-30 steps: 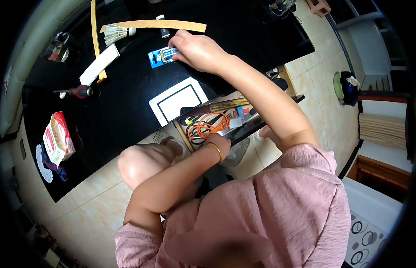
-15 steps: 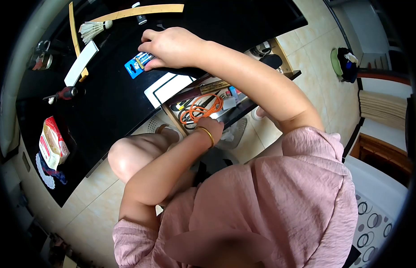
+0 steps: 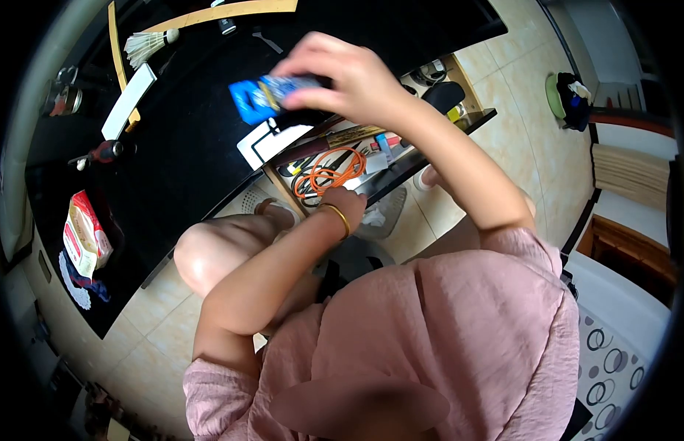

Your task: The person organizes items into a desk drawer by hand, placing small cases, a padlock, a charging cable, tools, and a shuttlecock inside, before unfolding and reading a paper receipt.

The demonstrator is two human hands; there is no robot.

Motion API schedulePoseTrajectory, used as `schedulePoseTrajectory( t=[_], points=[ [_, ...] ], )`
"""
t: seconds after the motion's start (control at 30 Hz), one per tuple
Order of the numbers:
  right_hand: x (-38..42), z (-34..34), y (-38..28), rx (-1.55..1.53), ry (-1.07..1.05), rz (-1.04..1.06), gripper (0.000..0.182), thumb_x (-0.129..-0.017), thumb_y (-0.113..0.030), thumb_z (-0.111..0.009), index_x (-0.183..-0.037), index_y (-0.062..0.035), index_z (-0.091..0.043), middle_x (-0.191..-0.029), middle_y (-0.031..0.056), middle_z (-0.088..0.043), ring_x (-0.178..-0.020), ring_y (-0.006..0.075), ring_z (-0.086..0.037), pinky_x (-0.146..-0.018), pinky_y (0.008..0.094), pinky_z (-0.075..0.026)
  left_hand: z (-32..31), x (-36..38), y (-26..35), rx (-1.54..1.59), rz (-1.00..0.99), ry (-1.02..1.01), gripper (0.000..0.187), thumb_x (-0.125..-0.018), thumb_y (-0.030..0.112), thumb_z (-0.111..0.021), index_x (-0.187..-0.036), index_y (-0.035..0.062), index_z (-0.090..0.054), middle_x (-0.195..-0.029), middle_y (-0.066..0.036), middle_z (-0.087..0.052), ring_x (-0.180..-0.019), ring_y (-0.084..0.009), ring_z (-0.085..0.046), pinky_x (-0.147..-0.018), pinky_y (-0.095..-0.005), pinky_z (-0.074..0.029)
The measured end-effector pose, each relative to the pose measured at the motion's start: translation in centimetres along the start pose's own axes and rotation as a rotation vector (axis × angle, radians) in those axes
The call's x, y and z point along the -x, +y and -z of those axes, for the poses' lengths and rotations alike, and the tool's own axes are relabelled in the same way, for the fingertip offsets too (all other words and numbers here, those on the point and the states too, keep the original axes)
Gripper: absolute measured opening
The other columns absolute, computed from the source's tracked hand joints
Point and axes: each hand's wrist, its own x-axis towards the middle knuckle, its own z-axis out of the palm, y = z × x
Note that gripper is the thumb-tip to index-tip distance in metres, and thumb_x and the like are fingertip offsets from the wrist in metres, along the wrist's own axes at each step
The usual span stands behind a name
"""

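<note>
My right hand (image 3: 342, 81), slightly blurred, grips a blue blister pack (image 3: 257, 100) above the black tabletop. The pack is smeared by motion, and its contents are partly hidden by my fingers. My left hand (image 3: 345, 206), below a gold bracelet, is closed on the front edge of an open drawer (image 3: 408, 170). Inside the drawer lie an orange cable (image 3: 328, 175), dark cords and several small items. A white board with a black outline (image 3: 261, 147) rests on the tabletop beside the drawer.
On the black table (image 3: 180, 176) are a shuttlecock (image 3: 147, 45), wooden strips (image 3: 235, 9), a white bar (image 3: 129, 101), a screwdriver (image 3: 106, 152), a glass jar (image 3: 66, 101) and a red-and-white tissue pack (image 3: 84, 235). A stool and my knees are below the drawer.
My right hand has moved right with the blue pack, toward the drawer. A small grey fork-like item on the table shows more fully now. My left hand stays at the drawer edge.
</note>
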Motion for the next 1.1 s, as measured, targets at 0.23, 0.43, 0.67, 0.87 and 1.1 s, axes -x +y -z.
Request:
schedulePoseTrajectory(
  t=[0.23,0.43,0.67,0.87,1.1],
  points=[
    [13.3,0.0,1.1,-0.060,-0.384,-0.387,0.034,-0.068,-0.020,-0.076,-0.097,-0.0065,-0.066,-0.091,0.0078,-0.061,-0.081,0.0255,-0.061,-0.070,0.0331,-0.050,-0.7,0.0,0.3,0.010,0.021,0.009,0.020,-0.083,0.010,-0.045,-0.097,0.0038,-0.058,-0.092,-0.015,-0.066,-0.088,-0.0305,-0.064,-0.073,-0.0408,-0.051],
    [18.0,-4.7,5.8,0.165,-0.513,-0.509,0.033,-0.076,-0.031,-0.068,-0.100,-0.0088,-0.065,-0.093,0.0075,-0.059,-0.082,0.0274,-0.061,-0.070,0.0364,-0.048,-0.2,0.0,-0.2,0.000,-0.005,-0.033,0.021,-0.084,0.011,-0.045,-0.099,0.0036,-0.057,-0.094,-0.015,-0.065,-0.088,-0.0299,-0.064,-0.074,-0.0420,-0.051],
    [18.7,-3.4,8.2,0.233,-0.478,-0.489,0.034,-0.076,-0.034,-0.067,-0.100,-0.0107,-0.064,-0.094,0.0060,-0.059,-0.085,0.0275,-0.061,-0.072,0.0374,-0.049,0.1,0.0,0.1,0.001,0.007,-0.053,0.022,-0.084,0.010,-0.044,-0.101,0.0025,-0.056,-0.094,-0.016,-0.065,-0.090,-0.0311,-0.063,-0.075,-0.0417,-0.051],
    [19.4,1.8,11.7,0.402,-0.400,-0.505,0.033,-0.075,-0.035,-0.067,-0.098,-0.0109,-0.065,-0.095,0.0088,-0.060,-0.086,0.0292,-0.061,-0.073,0.0377,-0.049,-0.2,0.0,-0.1,-0.005,-0.002,-0.049,0.021,-0.084,0.010,-0.044,-0.100,0.0023,-0.056,-0.093,-0.016,-0.065,-0.089,-0.0316,-0.063,-0.075,-0.0421,-0.051],
    [18.1,4.8,13.7,0.527,-0.470,-0.677,0.030,-0.077,-0.028,-0.067,-0.101,-0.0113,-0.066,-0.098,0.0088,-0.058,-0.090,0.0284,-0.060,-0.076,0.0379,-0.048,-0.2,-0.1,-0.2,0.022,-0.009,-0.048,0.021,-0.084,0.010,-0.043,-0.099,0.0023,-0.056,-0.092,-0.017,-0.064,-0.089,-0.0324,-0.062,-0.074,-0.0434,-0.050]
  ],
)
